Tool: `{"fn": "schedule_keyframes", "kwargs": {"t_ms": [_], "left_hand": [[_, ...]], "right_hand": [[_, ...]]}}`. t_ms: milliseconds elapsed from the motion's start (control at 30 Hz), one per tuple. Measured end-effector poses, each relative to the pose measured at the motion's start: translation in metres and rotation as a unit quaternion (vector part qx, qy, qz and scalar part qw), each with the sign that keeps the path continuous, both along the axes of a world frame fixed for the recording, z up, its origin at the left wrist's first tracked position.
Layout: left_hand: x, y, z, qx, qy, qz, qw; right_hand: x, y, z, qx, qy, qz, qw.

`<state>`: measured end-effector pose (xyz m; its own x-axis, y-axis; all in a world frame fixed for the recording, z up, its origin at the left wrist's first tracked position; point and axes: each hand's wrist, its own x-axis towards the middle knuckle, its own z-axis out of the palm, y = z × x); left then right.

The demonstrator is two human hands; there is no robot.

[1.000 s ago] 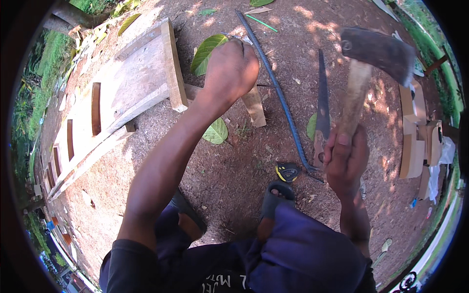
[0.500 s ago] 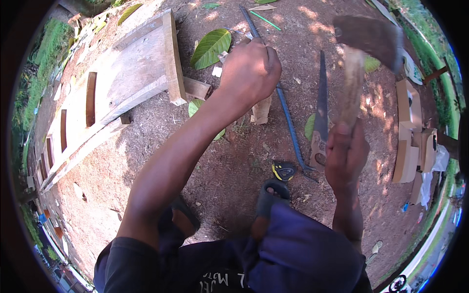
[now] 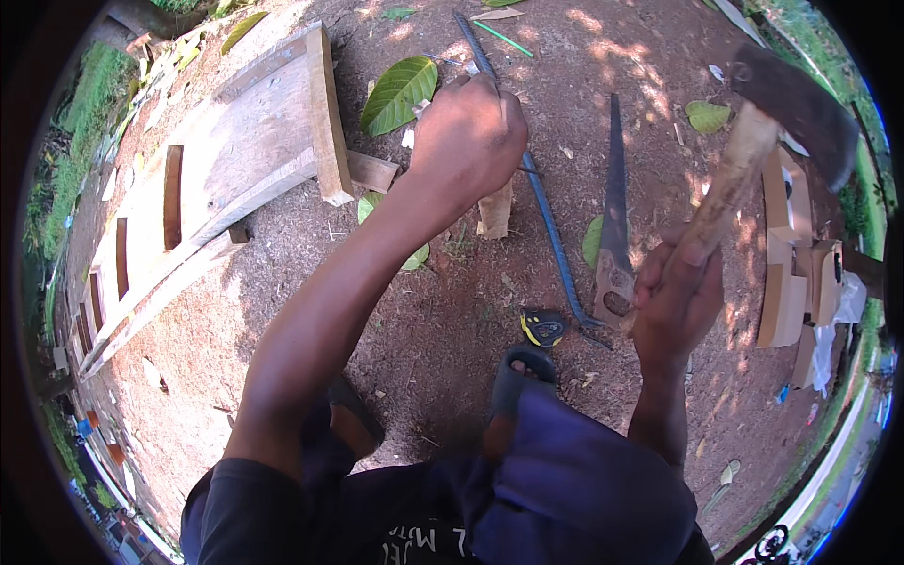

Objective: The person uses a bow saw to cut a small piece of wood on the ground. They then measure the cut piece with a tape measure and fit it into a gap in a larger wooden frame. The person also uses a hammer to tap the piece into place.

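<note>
Wooden-handled axe (image 3: pixel 753 141), upper right, wants firm control: right hand (image 3: pixel 680 294), fingers wrapped round it; left hand (image 3: pixel 473 137), fingertips hidden, pinch untellable, best clear.

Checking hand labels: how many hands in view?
2: left hand by the wood block, its grip hidden; right hand around the axe handle.

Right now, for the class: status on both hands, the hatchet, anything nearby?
Right hand gripping hatchet. Left hand above wood piece, grip hidden. Saw, blue bar on the ground nearby.
</note>
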<state>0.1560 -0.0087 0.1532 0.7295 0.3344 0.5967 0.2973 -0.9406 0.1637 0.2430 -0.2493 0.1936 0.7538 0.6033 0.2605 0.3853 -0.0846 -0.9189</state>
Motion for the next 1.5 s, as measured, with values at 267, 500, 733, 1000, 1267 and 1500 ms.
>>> {"fn": "schedule_keyframes", "kwargs": {"t_ms": [267, 500, 733, 1000, 1267, 1500], "left_hand": [[-0.010, 0.000, 0.014, -0.103, 0.109, 0.042, 0.988], [-0.055, 0.020, 0.011, -0.413, 0.006, 0.169, 0.895], [-0.137, 0.034, -0.007, -0.530, 0.060, 0.227, 0.815], [-0.216, 0.026, -0.070, -0.678, -0.116, 0.269, 0.674], [-0.244, -0.008, -0.127, -0.622, -0.011, 0.328, 0.711], [-0.256, -0.019, -0.135, -0.532, 0.127, 0.257, 0.796]], "right_hand": [[-0.006, -0.024, -0.109, -0.170, -0.116, 0.042, 0.978], [-0.019, -0.025, -0.101, -0.253, -0.022, 0.114, 0.961], [-0.069, -0.041, -0.128, -0.364, -0.180, 0.362, 0.839], [-0.064, 0.069, -0.126, -0.154, -0.116, 0.310, 0.931], [-0.061, 0.258, -0.182, -0.371, -0.258, 0.379, 0.807], [-0.076, 0.276, -0.204, -0.386, -0.280, 0.407, 0.779]]}}
